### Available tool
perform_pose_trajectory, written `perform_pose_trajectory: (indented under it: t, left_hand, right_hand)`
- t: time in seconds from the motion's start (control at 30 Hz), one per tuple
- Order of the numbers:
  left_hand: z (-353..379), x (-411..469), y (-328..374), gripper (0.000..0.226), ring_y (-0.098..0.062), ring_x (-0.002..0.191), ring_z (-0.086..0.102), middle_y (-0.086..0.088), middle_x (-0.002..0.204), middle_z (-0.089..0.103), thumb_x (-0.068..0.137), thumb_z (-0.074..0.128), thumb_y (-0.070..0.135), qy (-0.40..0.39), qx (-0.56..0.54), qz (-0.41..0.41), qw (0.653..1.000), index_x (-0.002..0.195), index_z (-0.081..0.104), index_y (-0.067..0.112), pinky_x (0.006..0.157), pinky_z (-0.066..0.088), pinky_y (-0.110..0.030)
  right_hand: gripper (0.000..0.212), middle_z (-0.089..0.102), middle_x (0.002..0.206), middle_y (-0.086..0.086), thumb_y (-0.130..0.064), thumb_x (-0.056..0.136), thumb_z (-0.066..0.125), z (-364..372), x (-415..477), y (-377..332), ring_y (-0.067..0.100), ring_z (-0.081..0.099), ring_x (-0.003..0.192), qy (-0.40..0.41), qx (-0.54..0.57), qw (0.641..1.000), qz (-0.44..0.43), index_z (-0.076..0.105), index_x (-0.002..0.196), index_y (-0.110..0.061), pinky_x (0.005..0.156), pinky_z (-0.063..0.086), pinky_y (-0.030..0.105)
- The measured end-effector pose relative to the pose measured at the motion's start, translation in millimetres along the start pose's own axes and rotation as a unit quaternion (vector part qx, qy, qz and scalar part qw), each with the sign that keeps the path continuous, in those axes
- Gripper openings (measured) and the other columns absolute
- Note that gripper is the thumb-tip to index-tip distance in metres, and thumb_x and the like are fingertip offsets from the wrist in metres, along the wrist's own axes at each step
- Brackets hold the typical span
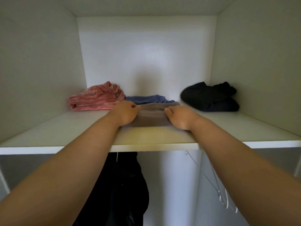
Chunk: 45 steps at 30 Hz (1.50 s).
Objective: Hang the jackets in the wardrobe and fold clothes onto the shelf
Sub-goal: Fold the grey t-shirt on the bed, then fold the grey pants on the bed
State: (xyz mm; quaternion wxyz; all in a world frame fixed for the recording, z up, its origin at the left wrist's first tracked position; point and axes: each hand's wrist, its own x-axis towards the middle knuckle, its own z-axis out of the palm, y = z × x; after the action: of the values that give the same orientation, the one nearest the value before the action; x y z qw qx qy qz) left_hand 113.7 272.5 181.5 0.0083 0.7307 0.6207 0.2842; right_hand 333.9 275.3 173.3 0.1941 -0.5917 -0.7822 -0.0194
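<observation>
The folded grey garment [153,117] sits in the middle of the shelf [65,128], just in front of a blue garment [146,98], with the left hand [125,112] and right hand [180,116] curled onto its side edges, and it looks light and floppy, so gripping both ends probably keeps the fold intact.

- the shelf [65,128] runs across the wardrobe, with all the folded stuff on top of it
- the front folded piece [153,118] sits in the middle, with the left hand [125,113] holding its left side and the right hand [180,117] its right
- the second folded piece [146,98] is right behind it, touching
- the left bundle [96,98] is back left, just beside the second piece
- the right bundle [210,97] is back right by the side wall, apart from the middle ones
- under the shelf, the hanging jacket [127,185] is below the middle, with the wire hangers [224,198] to its right
</observation>
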Motion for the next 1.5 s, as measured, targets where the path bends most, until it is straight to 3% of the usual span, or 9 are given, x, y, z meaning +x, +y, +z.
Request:
perform_pose_trajectory:
  t: [0.13,0.27,0.43,0.57,0.73,0.87,1.0,1.27,1.5]
  left_hand:
    - [-19,-54,19,0.03,-0.016,0.105,0.064,0.001,0.12,0.071,0.101,0.053,0.031,0.15,-0.053,0.057,0.986,0.123,0.071,0.021,0.088,0.045,-0.025]
    - [-22,-172,29,0.022,-0.01,0.077,0.06,0.006,0.085,0.07,0.099,0.056,0.029,0.292,-0.062,0.101,0.949,0.089,0.072,0.018,0.074,0.047,-0.027]
    - [-2,-316,7,0.031,-0.012,0.063,0.054,0.007,0.063,0.054,0.101,0.053,0.033,0.236,-0.018,-0.072,0.969,0.075,0.061,0.018,0.058,0.039,-0.022]
    - [-5,-456,-15,0.038,-0.021,0.058,0.048,-0.001,0.059,0.05,0.101,0.052,0.027,0.236,0.035,-0.273,0.932,0.07,0.056,0.006,0.054,0.037,-0.031]
    - [-9,-638,17,0.037,-0.024,0.055,0.045,-0.001,0.055,0.046,0.098,0.049,0.023,0.243,0.101,-0.523,0.811,0.063,0.045,0.01,0.052,0.036,-0.039]
    - [13,-766,62,0.035,-0.02,0.059,0.049,0.002,0.055,0.049,0.097,0.05,0.02,0.255,0.102,-0.668,0.692,0.063,0.047,0.012,0.052,0.039,-0.033]
    - [42,-873,98,0.034,-0.02,0.056,0.05,-0.003,0.057,0.053,0.097,0.049,0.023,0.267,0.055,-0.776,0.569,0.069,0.052,0.006,0.057,0.042,-0.04]
    - [96,-1023,125,0.034,-0.026,0.068,0.059,-0.008,0.072,0.063,0.099,0.042,0.026,0.291,-0.028,-0.875,0.387,0.079,0.059,0.005,0.063,0.05,-0.04]
    - [144,-1089,123,0.027,-0.018,0.084,0.062,0.0,0.092,0.069,0.097,0.043,0.021,0.372,-0.138,-0.889,0.228,0.091,0.069,0.016,0.08,0.054,-0.037]
  right_hand:
    - [0.035,0.065,0.121,0.004,-0.035,0.106,0.037,-14,-44,-24,0.028,0.059,0.112,0.149,0.039,0.985,-0.081,0.061,0.128,-0.02,0.093,0.046,0.036]
    - [0.035,0.049,0.06,-0.012,-0.039,0.104,0.045,-1,-124,-81,0.01,0.049,0.054,0.291,0.166,0.922,-0.195,0.048,0.071,-0.029,0.053,0.038,0.029]
    - [0.051,0.034,0.044,-0.004,-0.04,0.1,0.049,72,-202,-132,0.018,0.039,0.04,0.108,0.27,0.917,-0.272,0.038,0.055,-0.02,0.043,0.036,0.036]
    - [0.06,0.024,0.042,0.003,-0.036,0.099,0.055,120,-253,-172,0.021,0.027,0.037,-0.071,0.366,0.877,-0.304,0.023,0.051,-0.019,0.042,0.026,0.034]
    - [0.052,0.031,0.043,0.005,-0.034,0.096,0.051,154,-344,-247,0.035,0.036,0.048,-0.261,0.306,0.807,-0.433,0.035,0.052,-0.012,0.047,0.038,0.04]
    - [0.041,0.025,0.044,0.001,-0.03,0.089,0.042,158,-449,-300,0.018,0.022,0.043,-0.325,0.256,0.702,-0.58,0.028,0.052,-0.017,0.042,0.019,0.026]
    - [0.04,0.04,0.05,0.0,-0.034,0.094,0.036,174,-556,-348,0.014,0.034,0.046,-0.38,0.168,0.608,-0.677,0.038,0.057,-0.018,0.044,0.026,0.027]
    - [0.042,0.048,0.064,0.0,-0.034,0.103,0.033,219,-735,-409,0.018,0.043,0.057,-0.458,-0.006,0.493,-0.74,0.04,0.063,-0.02,0.051,0.031,0.03]
    - [0.043,0.055,0.075,0.002,-0.039,0.106,0.032,287,-857,-463,0.018,0.049,0.067,-0.477,-0.147,0.349,-0.793,0.048,0.071,-0.02,0.054,0.032,0.031]
